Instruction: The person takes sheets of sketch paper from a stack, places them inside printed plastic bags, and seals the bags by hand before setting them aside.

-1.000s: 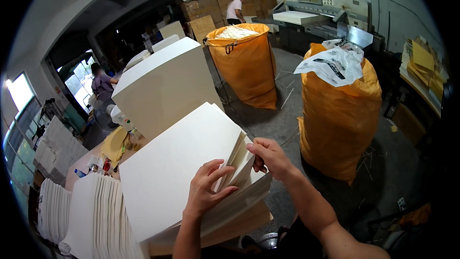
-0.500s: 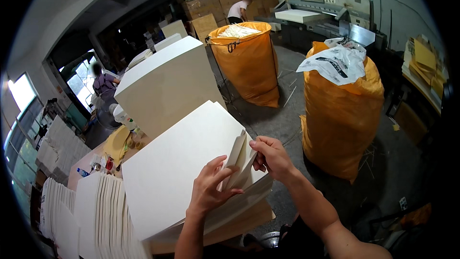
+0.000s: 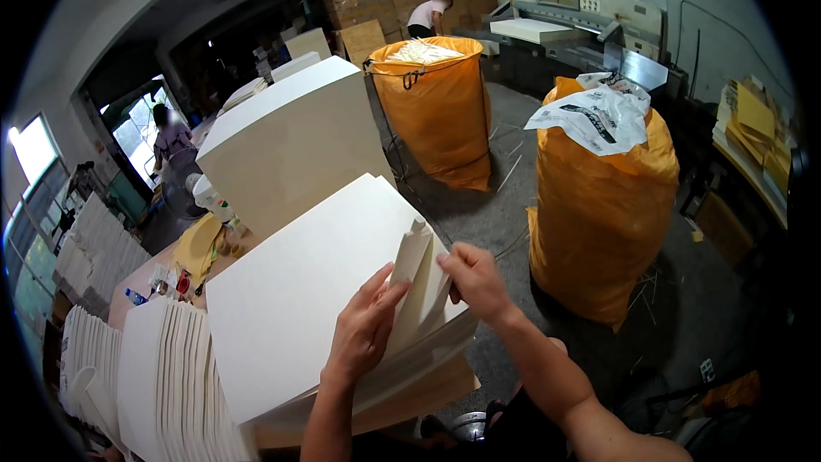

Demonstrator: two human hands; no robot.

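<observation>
A tall stack of large white paper sheets (image 3: pixel 299 291) lies before me, with its near right edge under my hands. Several sheets at that edge are bent up into a folded paper flap (image 3: pixel 413 278). My left hand (image 3: pixel 363 329) is closed along the flap's left side, fingers pressed together against it. On the other side, my right hand (image 3: pixel 479 281) pinches the flap's edge between thumb and bent forefinger. The part of the sheets under the left palm is hidden.
Behind stands a taller paper stack (image 3: pixel 291 137). Fanned paper piles (image 3: pixel 175 376) stand at the left near a blue-capped bottle (image 3: pixel 135 297). Two orange sacks (image 3: pixel 599 222) are on the right, one filled with paper strips (image 3: pixel 423 52). A cutting machine (image 3: pixel 573 17) and two people are farther back.
My left hand's fingers, spread before, have drawn together against the flap. The right hand still pinches its edge. The view has shifted slightly, and a curled sheet now shows at the lower left.
</observation>
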